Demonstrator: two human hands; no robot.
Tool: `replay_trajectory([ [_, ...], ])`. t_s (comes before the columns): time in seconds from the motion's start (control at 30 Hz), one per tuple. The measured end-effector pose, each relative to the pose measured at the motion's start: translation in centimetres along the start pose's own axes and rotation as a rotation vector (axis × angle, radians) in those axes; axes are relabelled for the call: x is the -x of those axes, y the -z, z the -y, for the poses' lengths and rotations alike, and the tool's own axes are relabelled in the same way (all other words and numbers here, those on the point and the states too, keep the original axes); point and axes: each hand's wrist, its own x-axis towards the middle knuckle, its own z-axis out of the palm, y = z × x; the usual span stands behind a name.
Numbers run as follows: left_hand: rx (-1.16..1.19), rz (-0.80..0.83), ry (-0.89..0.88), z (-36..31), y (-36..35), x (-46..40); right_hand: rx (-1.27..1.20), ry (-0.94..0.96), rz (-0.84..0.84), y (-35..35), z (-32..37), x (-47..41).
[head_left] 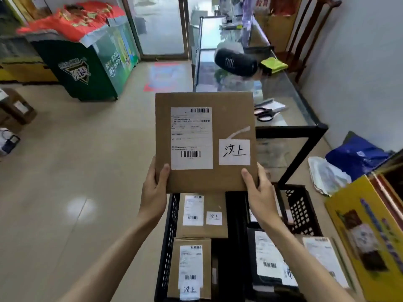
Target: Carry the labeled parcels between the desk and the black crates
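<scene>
Head view: left hand [154, 188] and right hand [259, 188] are pinching the stiff, apparently light parcel [231, 101] at its five and seven o'clock corners above the black crates [169, 236].

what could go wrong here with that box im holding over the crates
1. Both hands, left and right, grip the box only at its bottom corners, so it could tip or slip out.
2. The left crate below already holds two parcels, so the box may land crooked on top.
3. The box blocks the view of the glass counter's corner close ahead; it could knock it.
</scene>
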Motion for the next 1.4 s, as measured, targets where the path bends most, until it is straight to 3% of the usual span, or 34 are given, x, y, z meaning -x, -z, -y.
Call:
replay_trajectory([
  [0.33, -0.068, 0.014, 0.316, 18.7, -0.1, 2.5, 0.046, -0.306, -0.001, -2.4, -17.0, 2.2],
  [0.7, -0.094, 0.065, 0.435, 30.1, -0.4, 1.5, 0.148, -0.447, 0.021, -4.6, -27.3, 0.0],
  [1.17, -0.211, 0.167, 0.566, 39.0, -0.1, 0.6, 0.199, -0.572, 0.027, -6.2, -34.4, -0.6],
  [1.4, -0.295, 0.157, 0.621, 37.6, -0.2, -0.2, 0.336, -0.591, 0.078, -5.9, -33.5, -1.5],
])
